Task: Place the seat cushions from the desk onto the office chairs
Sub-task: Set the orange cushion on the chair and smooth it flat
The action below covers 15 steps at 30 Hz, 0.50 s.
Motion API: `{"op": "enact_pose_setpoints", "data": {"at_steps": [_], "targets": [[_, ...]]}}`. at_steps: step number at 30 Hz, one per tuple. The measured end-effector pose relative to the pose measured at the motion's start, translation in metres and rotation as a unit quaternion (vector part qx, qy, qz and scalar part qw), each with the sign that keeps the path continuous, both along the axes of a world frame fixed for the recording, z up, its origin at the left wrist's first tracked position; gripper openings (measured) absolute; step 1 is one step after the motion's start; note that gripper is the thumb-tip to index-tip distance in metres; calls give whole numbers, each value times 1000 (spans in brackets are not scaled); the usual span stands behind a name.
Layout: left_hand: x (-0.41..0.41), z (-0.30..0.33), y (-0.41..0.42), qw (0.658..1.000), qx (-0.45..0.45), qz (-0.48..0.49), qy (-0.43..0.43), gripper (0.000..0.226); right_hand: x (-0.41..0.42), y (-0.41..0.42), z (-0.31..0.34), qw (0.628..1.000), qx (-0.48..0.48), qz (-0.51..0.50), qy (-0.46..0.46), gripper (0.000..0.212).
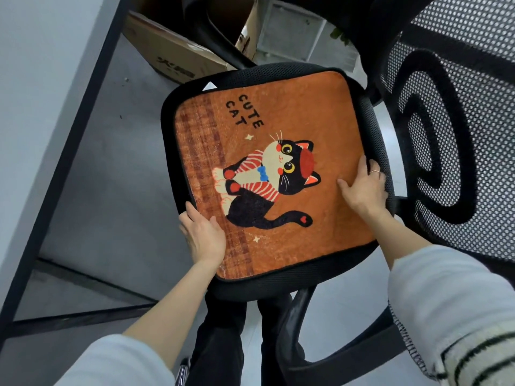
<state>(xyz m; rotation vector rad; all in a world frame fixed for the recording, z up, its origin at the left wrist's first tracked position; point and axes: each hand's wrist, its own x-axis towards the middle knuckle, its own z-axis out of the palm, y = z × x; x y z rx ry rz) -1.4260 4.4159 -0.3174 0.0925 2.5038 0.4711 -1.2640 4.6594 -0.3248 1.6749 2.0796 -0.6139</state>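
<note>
Both hands lie flat on the cushion (278,174), fingers straight and holding nothing. The left hand (203,235) presses near the cushion's corner by the plaid strip, its fingertips reaching to the edge. The right hand (362,185) presses the opposite side, close to the backrest, with its fingers spread and a thin ring on one of them; its outer fingers lie over the cushion's edge, on the black rim of the seat.

The cushion is orange, printed with a black-and-white cat in a red beret and striped jumper and the words "CUTE CAT". It lies flat on the seat (278,282) of the chair, covering nearly all of it, so that only a black border shows around it.

The chair's mesh backrest (446,121) rises at the right, an armrest (303,338) curves below the seat's near edge. To the left stands a black desk frame (75,129), with a cardboard box (172,54) on the grey floor (117,176) beyond it.
</note>
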Motion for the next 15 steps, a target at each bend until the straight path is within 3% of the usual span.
{"op": "enact_pose_setpoints", "data": {"at_steps": [15], "targets": [[-51, -15, 0, 995, 33, -94, -6, 62, 19, -40, 2, 998, -26, -59, -7, 79]]}}
